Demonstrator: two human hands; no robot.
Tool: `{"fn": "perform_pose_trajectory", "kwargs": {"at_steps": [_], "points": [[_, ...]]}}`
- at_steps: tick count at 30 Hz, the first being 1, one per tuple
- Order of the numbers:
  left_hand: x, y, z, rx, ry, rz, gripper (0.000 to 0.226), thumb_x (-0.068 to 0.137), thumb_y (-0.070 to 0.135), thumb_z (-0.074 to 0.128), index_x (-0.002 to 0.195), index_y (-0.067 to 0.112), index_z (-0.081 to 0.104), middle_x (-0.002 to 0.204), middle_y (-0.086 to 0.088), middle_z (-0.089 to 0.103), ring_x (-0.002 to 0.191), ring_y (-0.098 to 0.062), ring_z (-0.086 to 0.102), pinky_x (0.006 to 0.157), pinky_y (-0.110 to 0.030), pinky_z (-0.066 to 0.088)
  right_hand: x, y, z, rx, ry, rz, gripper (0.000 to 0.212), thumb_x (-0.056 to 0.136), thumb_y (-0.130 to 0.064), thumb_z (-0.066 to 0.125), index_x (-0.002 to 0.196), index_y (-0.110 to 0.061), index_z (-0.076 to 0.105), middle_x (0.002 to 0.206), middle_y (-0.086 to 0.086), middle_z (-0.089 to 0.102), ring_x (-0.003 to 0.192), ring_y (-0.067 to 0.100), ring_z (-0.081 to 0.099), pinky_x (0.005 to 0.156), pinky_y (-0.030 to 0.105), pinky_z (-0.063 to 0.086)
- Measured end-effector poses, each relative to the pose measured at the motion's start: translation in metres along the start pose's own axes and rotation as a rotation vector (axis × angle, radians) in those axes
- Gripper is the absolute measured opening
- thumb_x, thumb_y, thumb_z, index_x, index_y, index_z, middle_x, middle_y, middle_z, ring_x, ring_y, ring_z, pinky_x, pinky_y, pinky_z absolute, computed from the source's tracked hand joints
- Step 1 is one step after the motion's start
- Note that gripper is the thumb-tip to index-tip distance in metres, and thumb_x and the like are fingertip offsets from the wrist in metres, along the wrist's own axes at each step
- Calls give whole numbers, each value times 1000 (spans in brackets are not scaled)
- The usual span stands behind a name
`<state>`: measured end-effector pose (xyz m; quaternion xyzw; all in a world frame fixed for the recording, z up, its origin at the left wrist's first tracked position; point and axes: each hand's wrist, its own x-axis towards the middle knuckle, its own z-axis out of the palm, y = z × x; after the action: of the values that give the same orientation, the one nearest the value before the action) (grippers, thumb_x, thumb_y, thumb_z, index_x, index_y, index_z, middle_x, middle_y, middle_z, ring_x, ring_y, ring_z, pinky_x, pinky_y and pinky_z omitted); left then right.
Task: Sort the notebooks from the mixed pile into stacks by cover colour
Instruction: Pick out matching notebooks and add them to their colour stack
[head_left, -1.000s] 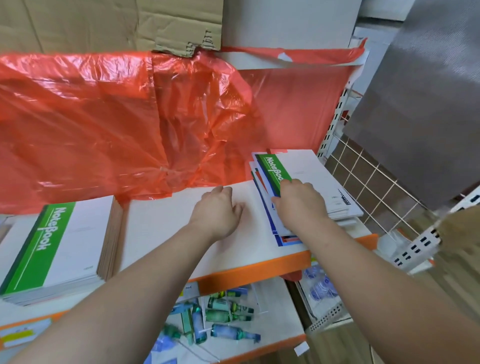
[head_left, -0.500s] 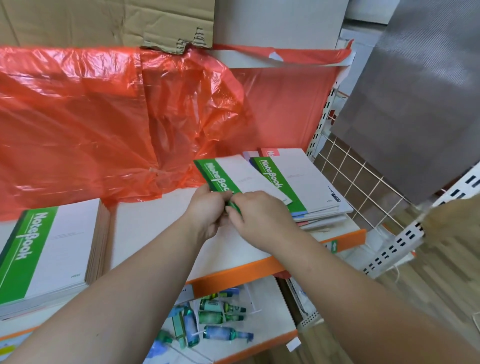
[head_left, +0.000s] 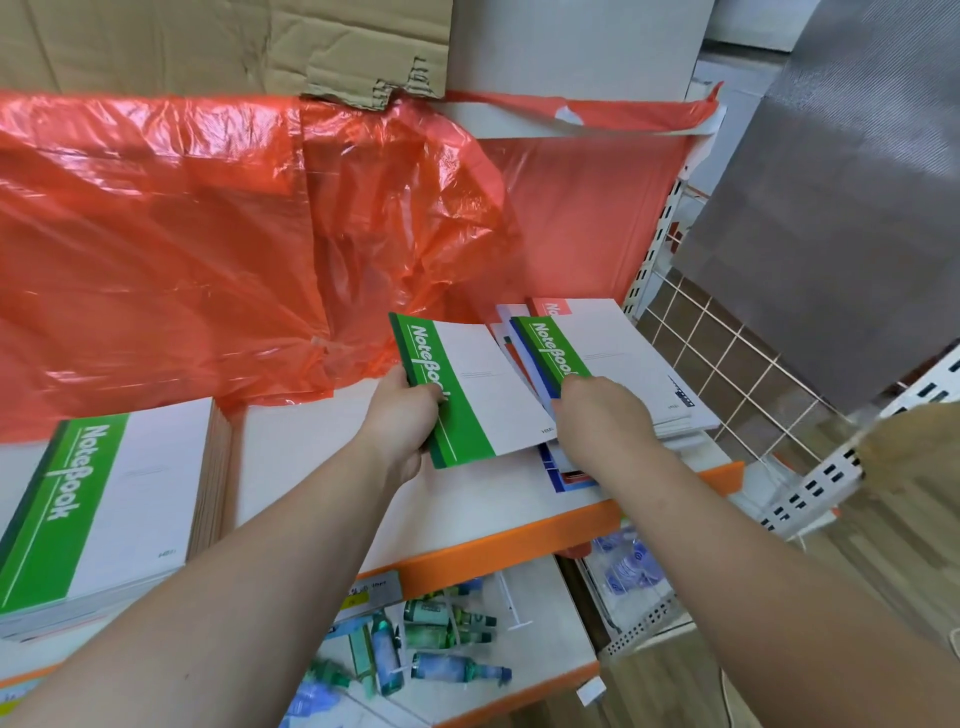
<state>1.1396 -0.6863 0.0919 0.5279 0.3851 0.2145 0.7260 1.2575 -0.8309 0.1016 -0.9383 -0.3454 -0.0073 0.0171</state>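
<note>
**Green notebook (head_left: 478, 395) in left hand (head_left: 402, 415), over shelf (head_left: 467, 512)**

Left hand grips the green notebook by its green spine edge. The notebook is tilted and its right edge overlaps the mixed pile (head_left: 639, 358) at the shelf's right end. Right hand (head_left: 597, 410) sits on the pile's near-left corner, fingers bent down. Can't tell if it grips. Green stack (head_left: 104, 509) lies at the shelf's left end, well apart. Red plastic sheet (head_left: 208, 249) hangs behind.

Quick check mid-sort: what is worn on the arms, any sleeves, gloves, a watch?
Nothing that the head view shows. The left arm and the right arm are bare from the bottom edge of the frame to the knuckles: no sleeves, no gloves, no watch or wristband, no rings to be seen. The fingertips are partly hidden.
</note>
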Motion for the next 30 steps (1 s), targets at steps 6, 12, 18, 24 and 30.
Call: {"fn": "perform_pose_trajectory", "kwargs": {"at_steps": [6, 12, 18, 24, 30], "points": [[-3, 0, -2, 34, -24, 44, 32, 96, -2, 41, 112, 19, 59, 104, -3, 74, 87, -21, 73, 67, -34, 58, -4, -6, -12, 13, 41, 49, 18, 96, -12, 50, 110, -6, 57, 104, 13, 64, 76, 27, 46, 65, 29, 38], [-6, -1, -2, -4, -36, 36, 30, 99, 2, 40, 110, 22, 61, 103, -2, 75, 90, -22, 73, 71, -35, 58, -15, -44, -18, 43, 129, -113, 23, 95, -9, 44, 112, -6, 58, 99, 15, 66, 78, 32, 57, 62, 33, 35], [-3, -2, 1, -74, -84, 58, 20, 105, 24, 45, 117, 15, 58, 109, -5, 74, 95, -20, 73, 71, -31, 56, -35, -83, -12, 193, 158, -423, 20, 98, -19, 42, 107, -10, 58, 98, 8, 66, 87, 31, 61, 61, 33, 34], [1, -1, -7, -22, -22, 61, 26, 99, 2, 42, 114, 13, 60, 107, -9, 74, 93, -29, 73, 81, -50, 59, -8, -40, -8, 161, 161, -203, 25, 98, -18, 42, 114, -7, 56, 114, 12, 60, 108, 30, 53, 79, 35, 44], [-1, -2, -7, -1, -19, 52, 27, 98, 2, 40, 108, 16, 60, 102, -8, 74, 87, -28, 73, 74, -47, 61, 4, -5, 6, -1, -22, 54, 33, 99, -25, 48, 123, -4, 50, 122, 16, 55, 111, 31, 51, 85, 36, 46]]}}
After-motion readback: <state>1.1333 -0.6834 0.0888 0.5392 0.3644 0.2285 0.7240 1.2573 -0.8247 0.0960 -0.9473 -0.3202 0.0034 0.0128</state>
